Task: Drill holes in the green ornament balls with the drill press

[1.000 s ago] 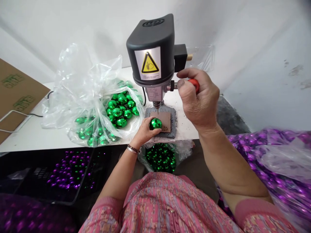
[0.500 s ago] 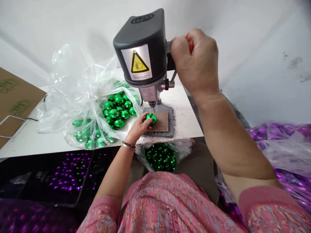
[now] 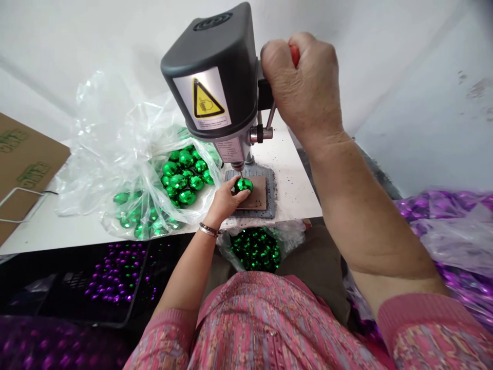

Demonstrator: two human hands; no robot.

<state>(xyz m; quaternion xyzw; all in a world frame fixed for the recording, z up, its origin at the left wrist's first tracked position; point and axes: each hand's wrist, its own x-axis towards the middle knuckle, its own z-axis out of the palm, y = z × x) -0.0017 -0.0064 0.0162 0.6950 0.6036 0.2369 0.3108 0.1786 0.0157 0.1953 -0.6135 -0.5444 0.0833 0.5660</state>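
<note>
A dark grey drill press with a yellow warning label stands on the white table. Under its bit, my left hand grips a shiny green ball between thumb and fingers, over a brown board on the grey base plate. The bit's tip is at the top of the ball; whether it has entered cannot be made out. Up at the right of the machine, my right hand is wrapped round the lever handle, whose red end shows between the fingers.
An open clear plastic bag of green balls lies left of the press. Below the table edge is a bag of green pieces. A black crate with purple balls stands lower left, a cardboard box left, purple bags right.
My left hand has shifted the green ball slightly right and up, under the bit. My right hand is still on the lever and appears a little higher and further left, as does the machine's head.
</note>
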